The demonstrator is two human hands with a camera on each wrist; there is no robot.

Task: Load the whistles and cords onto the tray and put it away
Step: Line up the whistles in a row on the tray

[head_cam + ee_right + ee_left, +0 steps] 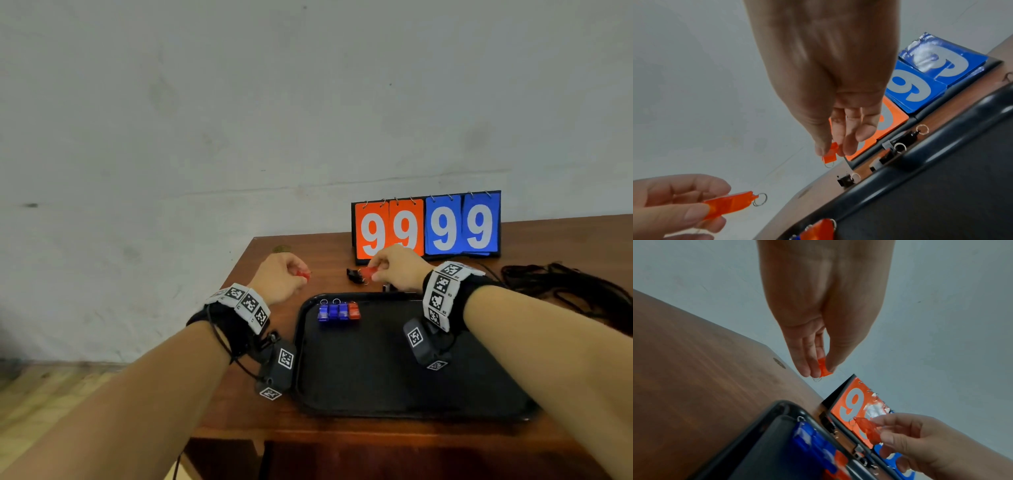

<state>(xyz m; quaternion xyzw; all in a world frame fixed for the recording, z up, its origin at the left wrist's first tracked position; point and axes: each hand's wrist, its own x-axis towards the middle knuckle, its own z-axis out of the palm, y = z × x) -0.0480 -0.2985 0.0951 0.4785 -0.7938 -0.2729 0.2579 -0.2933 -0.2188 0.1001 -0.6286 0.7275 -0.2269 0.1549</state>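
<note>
My left hand (pixel 301 274) pinches a red whistle (pixel 823 368) with a key ring above the table's far left corner. My right hand (pixel 376 269) pinches another red whistle (pixel 830 155) above the table just beyond the tray. The black tray (pixel 394 383) lies in front of me. In its far left corner, blue whistles (pixel 333 311) and one red whistle (pixel 354 310) lie side by side. Black whistles (pixel 907 138) with rings lie on the table between the tray and the scoreboard. Black cords (pixel 565 284) are piled at the right.
A flip scoreboard (pixel 426 226) showing 99 in orange and 99 in blue stands at the back of the brown wooden table (pixel 239 411). A grey wall rises behind it. The table's left edge drops to a light floor (pixel 51 411).
</note>
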